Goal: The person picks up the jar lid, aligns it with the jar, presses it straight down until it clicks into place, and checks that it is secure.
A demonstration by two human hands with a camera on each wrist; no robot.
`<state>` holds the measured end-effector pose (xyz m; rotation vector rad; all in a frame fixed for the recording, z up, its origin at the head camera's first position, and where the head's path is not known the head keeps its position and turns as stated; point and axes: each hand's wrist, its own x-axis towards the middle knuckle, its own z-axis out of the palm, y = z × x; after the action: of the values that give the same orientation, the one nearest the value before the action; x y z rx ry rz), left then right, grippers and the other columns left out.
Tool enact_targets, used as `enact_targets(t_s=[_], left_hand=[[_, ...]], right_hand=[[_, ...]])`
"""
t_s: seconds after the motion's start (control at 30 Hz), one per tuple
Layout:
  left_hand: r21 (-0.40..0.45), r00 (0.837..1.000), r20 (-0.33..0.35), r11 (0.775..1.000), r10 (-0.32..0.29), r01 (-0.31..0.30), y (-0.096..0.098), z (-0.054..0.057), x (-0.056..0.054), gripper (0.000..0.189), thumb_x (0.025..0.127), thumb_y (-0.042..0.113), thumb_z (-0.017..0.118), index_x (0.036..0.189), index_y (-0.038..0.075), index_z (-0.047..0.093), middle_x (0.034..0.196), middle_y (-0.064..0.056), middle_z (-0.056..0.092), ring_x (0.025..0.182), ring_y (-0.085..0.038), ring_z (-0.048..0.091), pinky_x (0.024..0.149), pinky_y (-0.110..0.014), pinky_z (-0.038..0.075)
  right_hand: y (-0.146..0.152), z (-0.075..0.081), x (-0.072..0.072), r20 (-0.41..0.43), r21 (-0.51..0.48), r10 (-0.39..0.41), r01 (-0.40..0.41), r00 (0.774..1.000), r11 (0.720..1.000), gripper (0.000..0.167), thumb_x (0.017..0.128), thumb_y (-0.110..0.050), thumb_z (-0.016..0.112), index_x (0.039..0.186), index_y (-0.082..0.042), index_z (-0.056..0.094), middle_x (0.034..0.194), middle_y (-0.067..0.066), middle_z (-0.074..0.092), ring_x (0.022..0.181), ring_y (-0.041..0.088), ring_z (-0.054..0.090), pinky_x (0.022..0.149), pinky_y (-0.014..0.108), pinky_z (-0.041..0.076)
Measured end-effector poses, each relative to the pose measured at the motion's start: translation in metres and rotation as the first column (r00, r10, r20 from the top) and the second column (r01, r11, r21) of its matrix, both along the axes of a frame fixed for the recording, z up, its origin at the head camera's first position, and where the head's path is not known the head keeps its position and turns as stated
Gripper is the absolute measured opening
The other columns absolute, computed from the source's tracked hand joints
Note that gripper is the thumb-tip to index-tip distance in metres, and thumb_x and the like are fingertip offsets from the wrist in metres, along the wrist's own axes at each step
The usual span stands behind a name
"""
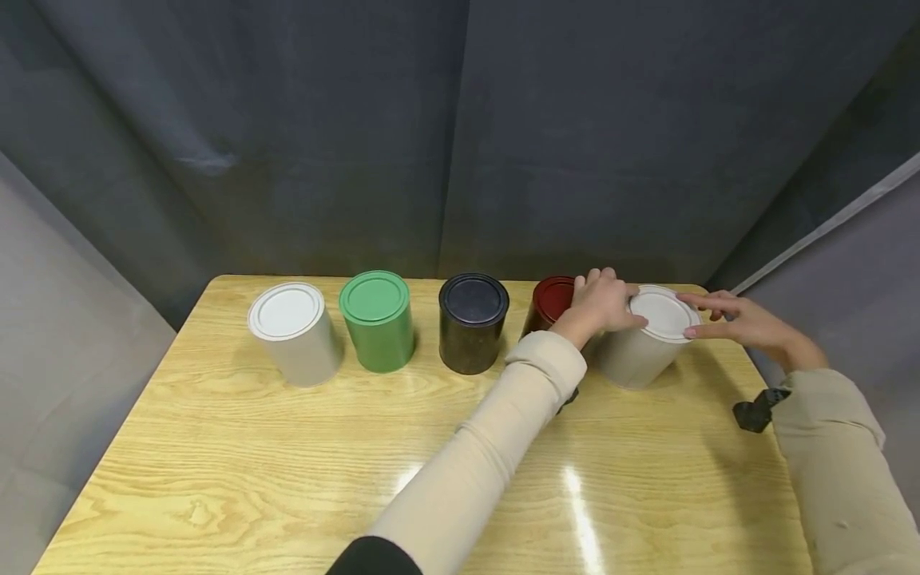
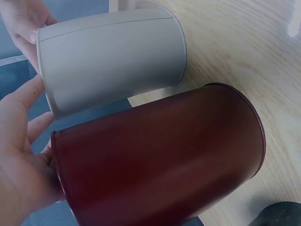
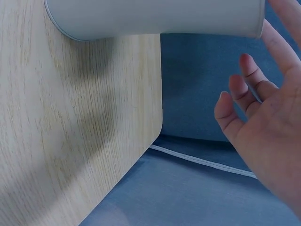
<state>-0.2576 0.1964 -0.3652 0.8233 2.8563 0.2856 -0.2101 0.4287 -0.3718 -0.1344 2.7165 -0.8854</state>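
Note:
At the right end of a row stands a white can (image 1: 636,359) with a lid (image 1: 664,314). My left hand (image 1: 600,305) reaches over the dark red can (image 1: 553,297), and its thumb and forefinger touch the white can's lid edge. Opposite it, my right hand (image 1: 751,321) rests thumb and forefinger at the rim, fairly straight. In the right wrist view, the other fingers (image 3: 244,92) are loosely bent, away from the can's side (image 3: 155,16). The left wrist view shows the red can (image 2: 160,155) close beside the white one (image 2: 113,59), the left hand (image 2: 21,155) at their lid ends.
Left of the red can stand a black can (image 1: 473,327), a green can (image 1: 377,323) and another white can (image 1: 295,331). All are on a wooden table (image 1: 287,463). Dark curtains (image 1: 345,144) hang behind its back edge, and light fabric (image 1: 855,279) is at the right.

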Motion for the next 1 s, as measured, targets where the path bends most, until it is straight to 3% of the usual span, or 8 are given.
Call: enact_targets(t_s=[0.17, 0.37, 0.6, 0.8, 1.0], left_hand=[[0.009, 1.000, -0.007, 1.000, -0.003, 0.004, 0.000, -0.005, -0.001, 0.054, 0.076, 0.063, 0.057, 0.127, 0.046, 0.049, 0.104, 0.012, 0.043, 0.096, -0.009, 0.033, 0.077, -0.026, 0.023], [0.007, 1.000, -0.009, 1.000, -0.006, 0.006, -0.002, -0.006, -0.002, 0.052, 0.077, 0.062, 0.057, 0.126, 0.046, 0.049, 0.104, 0.012, 0.042, 0.095, -0.009, 0.032, 0.076, -0.026, 0.023], [0.009, 0.998, -0.043, 0.999, -0.038, 0.038, -0.003, -0.005, 0.000, 0.051, 0.081, 0.059, 0.054, 0.129, 0.043, 0.048, 0.106, 0.011, 0.043, 0.097, -0.010, 0.033, 0.076, -0.026, 0.024], [0.046, 0.995, -0.089, 0.998, -0.044, 0.048, -0.004, -0.005, 0.002, 0.046, 0.084, 0.054, 0.054, 0.128, 0.042, 0.049, 0.106, 0.011, 0.045, 0.098, -0.008, 0.035, 0.077, -0.025, 0.025], [0.161, 0.984, -0.175, 0.985, -0.039, 0.068, -0.011, -0.005, 0.003, 0.034, 0.087, 0.048, 0.053, 0.119, 0.037, 0.059, 0.103, 0.013, 0.048, 0.094, -0.006, 0.039, 0.074, -0.021, 0.027]], right_hand=[[-0.001, -0.002, 0.001, 0.029, -0.015, -0.017, 0.017, 0.999, 1.000, 0.068, 0.085, -0.032, 0.064, 0.142, -0.018, 0.032, 0.115, 0.013, 0.038, 0.093, 0.024, 0.031, 0.068, 0.036, 0.029], [-0.004, -0.002, 0.000, 0.006, -0.003, -0.020, 0.020, 1.000, 1.000, 0.065, 0.084, -0.030, 0.065, 0.141, -0.018, 0.036, 0.093, 0.009, 0.041, 0.076, 0.019, 0.035, 0.062, 0.032, 0.030], [-0.006, 0.001, 0.000, -0.031, 0.028, 0.002, -0.001, 1.000, 1.000, 0.065, 0.084, -0.031, 0.065, 0.139, -0.008, 0.037, 0.094, 0.010, 0.039, 0.077, 0.021, 0.032, 0.059, 0.032, 0.029], [-0.011, 0.009, 0.006, -0.197, 0.089, -0.001, 0.019, 0.980, 0.996, 0.055, 0.086, -0.031, 0.063, 0.129, -0.001, 0.049, 0.089, 0.008, 0.044, 0.070, 0.017, 0.036, 0.054, 0.030, 0.031], [-0.025, 0.018, 0.016, -0.401, 0.085, -0.069, 0.113, 0.914, 0.990, 0.037, 0.085, -0.025, 0.065, 0.110, 0.001, 0.063, 0.084, 0.007, 0.053, 0.069, 0.011, 0.042, 0.054, 0.027, 0.034]])
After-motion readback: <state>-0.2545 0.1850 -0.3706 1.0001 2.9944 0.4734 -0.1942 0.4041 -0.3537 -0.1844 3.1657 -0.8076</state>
